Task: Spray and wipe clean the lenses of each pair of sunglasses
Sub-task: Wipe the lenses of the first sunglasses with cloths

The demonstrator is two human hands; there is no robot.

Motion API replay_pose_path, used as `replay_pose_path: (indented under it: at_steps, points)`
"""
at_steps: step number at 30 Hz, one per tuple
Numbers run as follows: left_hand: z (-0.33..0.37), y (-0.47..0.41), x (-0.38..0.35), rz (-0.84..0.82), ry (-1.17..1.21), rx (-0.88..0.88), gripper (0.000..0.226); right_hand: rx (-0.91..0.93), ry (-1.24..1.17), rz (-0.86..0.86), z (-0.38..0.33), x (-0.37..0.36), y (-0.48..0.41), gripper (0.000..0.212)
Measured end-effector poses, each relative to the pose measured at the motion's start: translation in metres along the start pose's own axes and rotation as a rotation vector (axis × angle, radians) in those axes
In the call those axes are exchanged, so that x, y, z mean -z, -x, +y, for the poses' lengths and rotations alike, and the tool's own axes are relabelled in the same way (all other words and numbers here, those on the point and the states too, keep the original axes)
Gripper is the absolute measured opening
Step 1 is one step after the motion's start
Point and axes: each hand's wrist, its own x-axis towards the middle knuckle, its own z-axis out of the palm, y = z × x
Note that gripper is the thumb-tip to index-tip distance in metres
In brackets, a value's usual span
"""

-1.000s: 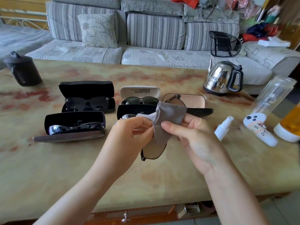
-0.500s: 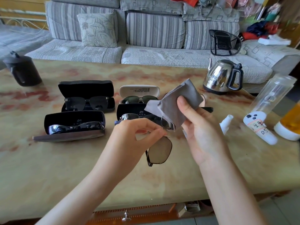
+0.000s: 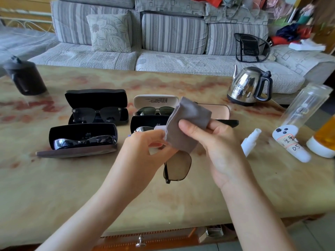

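Head view showed a striped grey sofa (image 3: 163, 57) along the far side of a marbled table (image 3: 54, 187). On the table's far right stood a steel kettle (image 3: 248, 86), with a clear bottle (image 3: 306, 104) lying tilted nearer the right edge and a dark jug (image 3: 25, 78) at the far left.

Four open cases holding glasses sat in two rows left of centre: a black case (image 3: 96, 98) with dark sunglasses (image 3: 96, 115) at the back, a brown-lidded case (image 3: 81, 131) with mirrored sunglasses (image 3: 83, 142) in front of it, a white case (image 3: 154, 101) with green-tinted sunglasses (image 3: 154, 110), and another black case (image 3: 146, 122) partly hidden by the hands. An empty pink case (image 3: 217, 111) lay open just behind the right hand.

Above the table's middle, the left hand (image 3: 145, 153) had its fingers curled, pinching the held sunglasses (image 3: 178, 167) at the frame; one brownish lens hung below in plain sight. The right hand (image 3: 217, 147) gripped a grey cloth (image 3: 186, 127) between thumb and fingers, folded over the other lens, which was hidden.

A small white spray bottle (image 3: 251, 142) lay on the table just right of the right hand, untouched.
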Motion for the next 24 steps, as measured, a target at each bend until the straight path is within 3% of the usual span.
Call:
replay_pose_path:
  at_steps: [9,15,19,24]
  points:
    - [0.005,0.003,-0.004,0.040,0.126,0.071,0.008,0.077,-0.038,0.114,-0.007,0.004,-0.005,0.026]
    - [0.003,0.003,-0.002,0.084,0.288,0.126,0.009,0.065,-0.044,0.071,-0.001,0.010,-0.001,0.028]
    - [0.001,0.001,0.002,0.106,0.375,0.131,0.021,0.044,-0.023,0.009,0.006,0.010,0.004,0.025]
    - [-0.001,-0.002,0.004,0.109,0.372,0.116,0.012,0.046,0.076,-0.077,0.015,0.006,0.006,0.025]
